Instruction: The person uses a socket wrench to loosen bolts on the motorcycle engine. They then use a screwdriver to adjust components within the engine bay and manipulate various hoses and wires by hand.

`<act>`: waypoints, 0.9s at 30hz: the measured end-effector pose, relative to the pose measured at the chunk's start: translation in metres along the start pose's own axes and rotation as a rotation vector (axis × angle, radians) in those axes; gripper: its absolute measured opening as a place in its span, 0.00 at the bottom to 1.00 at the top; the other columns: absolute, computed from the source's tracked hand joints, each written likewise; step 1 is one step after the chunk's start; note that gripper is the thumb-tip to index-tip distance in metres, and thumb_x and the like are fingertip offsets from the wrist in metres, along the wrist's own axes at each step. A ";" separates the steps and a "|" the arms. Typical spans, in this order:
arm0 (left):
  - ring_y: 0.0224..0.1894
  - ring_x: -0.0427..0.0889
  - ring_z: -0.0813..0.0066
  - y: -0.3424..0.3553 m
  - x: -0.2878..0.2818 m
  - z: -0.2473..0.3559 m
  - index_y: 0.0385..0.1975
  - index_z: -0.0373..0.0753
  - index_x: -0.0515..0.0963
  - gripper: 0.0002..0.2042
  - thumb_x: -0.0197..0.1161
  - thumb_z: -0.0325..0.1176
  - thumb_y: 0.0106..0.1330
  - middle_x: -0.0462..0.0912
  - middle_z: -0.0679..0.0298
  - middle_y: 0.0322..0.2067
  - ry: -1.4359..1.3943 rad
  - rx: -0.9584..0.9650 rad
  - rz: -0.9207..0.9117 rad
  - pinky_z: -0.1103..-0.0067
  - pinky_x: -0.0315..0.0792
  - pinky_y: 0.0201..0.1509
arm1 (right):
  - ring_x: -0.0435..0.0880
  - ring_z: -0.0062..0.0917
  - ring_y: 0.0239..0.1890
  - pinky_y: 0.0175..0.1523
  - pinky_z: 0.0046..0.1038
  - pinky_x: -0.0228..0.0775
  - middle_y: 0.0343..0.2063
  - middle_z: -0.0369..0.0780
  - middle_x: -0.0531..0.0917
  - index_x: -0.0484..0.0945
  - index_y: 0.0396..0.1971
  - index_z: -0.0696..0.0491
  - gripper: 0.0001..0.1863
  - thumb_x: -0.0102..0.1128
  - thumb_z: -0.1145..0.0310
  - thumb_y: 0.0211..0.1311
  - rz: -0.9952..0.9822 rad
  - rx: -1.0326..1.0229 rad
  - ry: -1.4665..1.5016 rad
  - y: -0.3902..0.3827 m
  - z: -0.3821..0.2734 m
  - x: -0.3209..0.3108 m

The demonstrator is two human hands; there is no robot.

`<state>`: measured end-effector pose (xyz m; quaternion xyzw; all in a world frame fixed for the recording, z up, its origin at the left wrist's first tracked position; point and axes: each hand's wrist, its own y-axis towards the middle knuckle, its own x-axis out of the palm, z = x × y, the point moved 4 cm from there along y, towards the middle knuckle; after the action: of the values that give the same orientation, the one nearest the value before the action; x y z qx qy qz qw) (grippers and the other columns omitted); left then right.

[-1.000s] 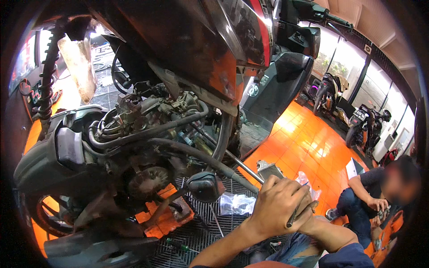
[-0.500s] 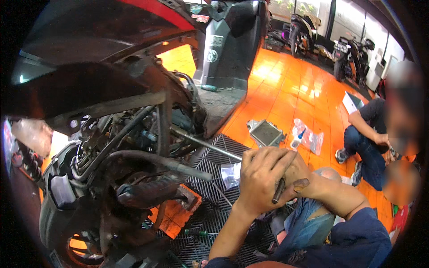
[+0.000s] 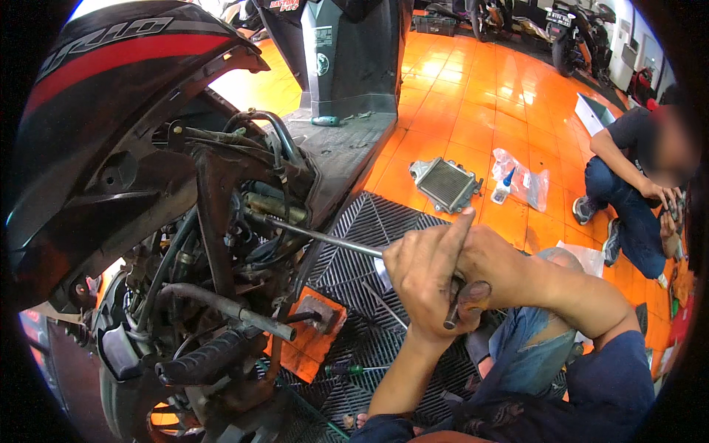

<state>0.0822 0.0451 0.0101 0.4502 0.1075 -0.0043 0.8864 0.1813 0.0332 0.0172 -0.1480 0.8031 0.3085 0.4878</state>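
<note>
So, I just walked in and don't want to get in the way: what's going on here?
The person's left hand and right hand are clasped around a long-shafted tool. Its shaft runs into the exposed framework of a scooter; its far tip can't be made out. A radiator lies on the orange floor near a small bottle. To the right, a co-worker is handling a small part.

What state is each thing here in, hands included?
Scooter: partly dismantled
Long-shafted metal tool: held, shaft reaching into the scooter
Left hand: closed on the tool
Right hand: against the left, grip partly hidden
Radiator: lying on the orange floor
Clear plastic bag: crumpled
Green-handled screwdriver: lying on the black mat
</note>
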 end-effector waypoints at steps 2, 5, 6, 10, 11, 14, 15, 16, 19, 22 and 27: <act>0.32 0.76 0.67 0.003 -0.003 -0.005 0.47 0.34 0.79 0.41 0.27 0.66 0.65 0.82 0.60 0.29 0.002 -0.038 0.021 0.72 0.60 0.45 | 0.80 0.43 0.26 0.31 0.40 0.72 0.18 0.46 0.78 0.76 0.18 0.57 0.10 0.64 0.67 0.35 -0.062 -0.001 -0.044 0.010 -0.002 -0.004; 0.33 0.76 0.68 0.012 -0.015 -0.014 0.50 0.33 0.77 0.44 0.22 0.67 0.65 0.83 0.61 0.29 -0.084 -0.099 0.075 0.72 0.61 0.47 | 0.81 0.43 0.26 0.31 0.40 0.74 0.20 0.47 0.80 0.76 0.18 0.56 0.09 0.64 0.69 0.34 -0.044 0.022 -0.047 0.031 -0.010 -0.005; 0.33 0.76 0.68 0.011 -0.011 -0.018 0.50 0.34 0.77 0.44 0.21 0.67 0.65 0.83 0.61 0.29 -0.072 -0.098 0.091 0.72 0.61 0.47 | 0.82 0.43 0.26 0.32 0.40 0.74 0.20 0.47 0.80 0.76 0.18 0.56 0.08 0.64 0.69 0.34 -0.054 0.038 -0.054 0.031 -0.006 -0.003; 0.31 0.76 0.68 -0.004 0.003 -0.026 0.49 0.34 0.78 0.41 0.25 0.65 0.67 0.82 0.63 0.28 -0.032 -0.058 0.047 0.72 0.61 0.44 | 0.81 0.42 0.27 0.32 0.39 0.74 0.21 0.46 0.80 0.76 0.17 0.56 0.09 0.63 0.67 0.38 -0.091 0.032 -0.062 0.013 0.013 0.011; 0.31 0.76 0.68 -0.005 0.004 -0.027 0.49 0.34 0.78 0.40 0.27 0.64 0.67 0.82 0.63 0.27 -0.060 -0.029 0.078 0.72 0.61 0.43 | 0.81 0.42 0.27 0.32 0.39 0.74 0.21 0.45 0.80 0.76 0.17 0.56 0.09 0.63 0.66 0.39 -0.078 0.017 -0.048 0.012 0.015 0.013; 0.31 0.76 0.69 -0.006 0.009 -0.031 0.47 0.34 0.79 0.38 0.30 0.63 0.68 0.81 0.64 0.27 -0.014 -0.006 0.068 0.72 0.60 0.44 | 0.80 0.42 0.28 0.33 0.39 0.73 0.21 0.45 0.79 0.76 0.18 0.55 0.09 0.62 0.65 0.39 -0.076 0.037 -0.018 0.013 0.019 0.013; 0.31 0.76 0.69 -0.006 0.010 -0.032 0.47 0.34 0.79 0.38 0.31 0.63 0.68 0.81 0.64 0.27 -0.011 0.003 0.078 0.72 0.60 0.44 | 0.80 0.42 0.28 0.33 0.39 0.72 0.21 0.45 0.79 0.77 0.18 0.55 0.09 0.62 0.65 0.39 -0.069 0.025 -0.001 0.012 0.023 0.015; 0.31 0.76 0.68 -0.006 0.011 -0.033 0.47 0.34 0.79 0.38 0.31 0.63 0.68 0.81 0.63 0.27 -0.007 0.013 0.086 0.72 0.60 0.44 | 0.80 0.42 0.28 0.33 0.39 0.72 0.21 0.45 0.79 0.77 0.18 0.55 0.09 0.62 0.65 0.38 -0.059 0.008 0.000 0.011 0.029 0.018; 0.31 0.76 0.68 -0.006 0.016 -0.035 0.45 0.35 0.80 0.37 0.33 0.64 0.67 0.81 0.62 0.29 0.009 0.020 0.097 0.71 0.61 0.45 | 0.80 0.41 0.28 0.34 0.38 0.72 0.21 0.44 0.79 0.77 0.18 0.55 0.08 0.61 0.66 0.38 -0.047 -0.036 -0.020 0.007 0.043 0.024; 0.32 0.77 0.68 -0.005 0.018 -0.037 0.44 0.35 0.80 0.36 0.35 0.63 0.67 0.81 0.62 0.29 0.027 0.054 0.107 0.71 0.61 0.45 | 0.80 0.39 0.28 0.34 0.37 0.72 0.21 0.43 0.79 0.76 0.18 0.54 0.08 0.60 0.67 0.37 -0.059 -0.060 -0.083 0.007 0.047 0.025; 0.43 0.78 0.73 -0.017 0.013 -0.039 0.44 0.44 0.81 0.15 0.53 0.41 0.63 0.82 0.67 0.40 0.049 0.162 0.180 0.72 0.62 0.52 | 0.77 0.32 0.26 0.33 0.33 0.69 0.19 0.36 0.77 0.76 0.16 0.49 0.05 0.59 0.65 0.37 -0.026 -0.258 -0.409 0.023 0.016 0.003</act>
<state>0.0854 0.0679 -0.0281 0.5280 0.0878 0.0776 0.8411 0.1784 0.0609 0.0169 -0.1540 0.6395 0.4259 0.6212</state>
